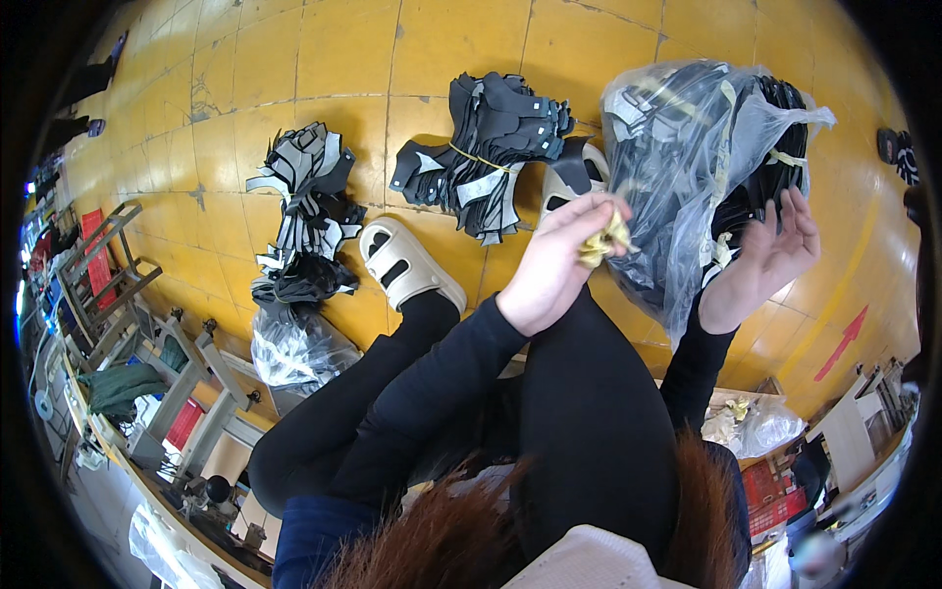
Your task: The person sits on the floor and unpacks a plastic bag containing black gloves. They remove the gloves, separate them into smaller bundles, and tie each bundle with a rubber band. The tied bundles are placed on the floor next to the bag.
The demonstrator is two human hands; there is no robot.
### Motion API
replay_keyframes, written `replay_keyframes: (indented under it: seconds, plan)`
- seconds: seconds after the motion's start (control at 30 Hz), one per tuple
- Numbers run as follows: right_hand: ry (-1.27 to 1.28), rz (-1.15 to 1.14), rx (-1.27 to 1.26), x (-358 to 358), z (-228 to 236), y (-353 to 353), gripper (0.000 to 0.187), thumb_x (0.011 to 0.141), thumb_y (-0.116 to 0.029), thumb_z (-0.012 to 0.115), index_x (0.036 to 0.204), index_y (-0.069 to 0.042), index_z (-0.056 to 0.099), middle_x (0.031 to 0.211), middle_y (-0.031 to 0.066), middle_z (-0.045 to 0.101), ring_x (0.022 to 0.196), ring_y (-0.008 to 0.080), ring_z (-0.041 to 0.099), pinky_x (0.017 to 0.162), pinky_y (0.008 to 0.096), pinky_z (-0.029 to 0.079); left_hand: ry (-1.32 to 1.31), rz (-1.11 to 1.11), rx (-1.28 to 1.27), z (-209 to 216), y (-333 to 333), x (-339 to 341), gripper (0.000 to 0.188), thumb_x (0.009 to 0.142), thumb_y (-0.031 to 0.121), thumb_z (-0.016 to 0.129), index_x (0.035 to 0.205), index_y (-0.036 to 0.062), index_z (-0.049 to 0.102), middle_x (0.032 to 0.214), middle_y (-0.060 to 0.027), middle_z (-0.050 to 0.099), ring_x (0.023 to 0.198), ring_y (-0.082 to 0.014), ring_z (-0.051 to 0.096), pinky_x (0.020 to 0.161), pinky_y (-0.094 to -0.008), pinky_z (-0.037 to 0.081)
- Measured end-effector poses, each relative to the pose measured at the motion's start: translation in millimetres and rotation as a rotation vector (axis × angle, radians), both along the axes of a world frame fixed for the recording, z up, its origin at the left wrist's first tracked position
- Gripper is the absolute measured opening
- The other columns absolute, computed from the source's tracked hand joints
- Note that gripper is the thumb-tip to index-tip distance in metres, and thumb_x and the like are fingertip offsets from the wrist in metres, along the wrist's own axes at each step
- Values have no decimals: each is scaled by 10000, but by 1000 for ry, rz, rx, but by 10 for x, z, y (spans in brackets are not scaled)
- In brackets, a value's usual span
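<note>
My left hand (561, 257) is closed around a crumpled bunch of pale yellow strips (610, 241), held above my knee. Slightly blurred, my right hand (763, 257) has its fingers spread and nothing in it. It is nearest to the right side of a large clear plastic bag (659, 187). Stacks of dark cut pieces fill that bag, and one black bundle (782, 123) with a pale yellow tie shows at its opening. Left of the bag, a bundle of black and grey cut pieces (491, 147) lies on the floor, tied with a thin yellow band.
More black and grey pieces (304, 211) lie farther left, above another clear bag (299, 348). My feet wear beige slides (407, 260) on the yellow tiled floor (343, 49). Metal stools (108, 260) and a workbench stand at left; red crates (770, 496) are at lower right.
</note>
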State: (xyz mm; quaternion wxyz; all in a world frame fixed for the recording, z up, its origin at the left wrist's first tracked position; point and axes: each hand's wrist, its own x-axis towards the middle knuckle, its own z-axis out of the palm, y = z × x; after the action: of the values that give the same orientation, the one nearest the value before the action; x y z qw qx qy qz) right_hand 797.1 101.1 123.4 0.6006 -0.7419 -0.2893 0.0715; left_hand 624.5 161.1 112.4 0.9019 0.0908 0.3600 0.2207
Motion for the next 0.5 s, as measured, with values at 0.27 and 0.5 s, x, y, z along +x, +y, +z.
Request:
replay_keyframes:
  seconds: [0.27,0.5]
  plan:
    - [-537,1034,-239,-657,-22,154,547,906,-531,507,1222,-109,653,1469,211,440,1406,422,318,1140,556,225,-22,38,-93,161,-173,-146,507,1042,325,347,1457,33,326,1452,-98,420,1328,-237,444,1099,-363,387]
    - [-328,919,-67,-745,126,399,525,925,-505,485,1364,-239,591,1513,142,420,1419,357,333,1166,527,212,8,-54,-53,63,-244,-139,510,1027,316,364,1463,54,337,1441,-77,432,1329,-226,433,1088,-375,386]
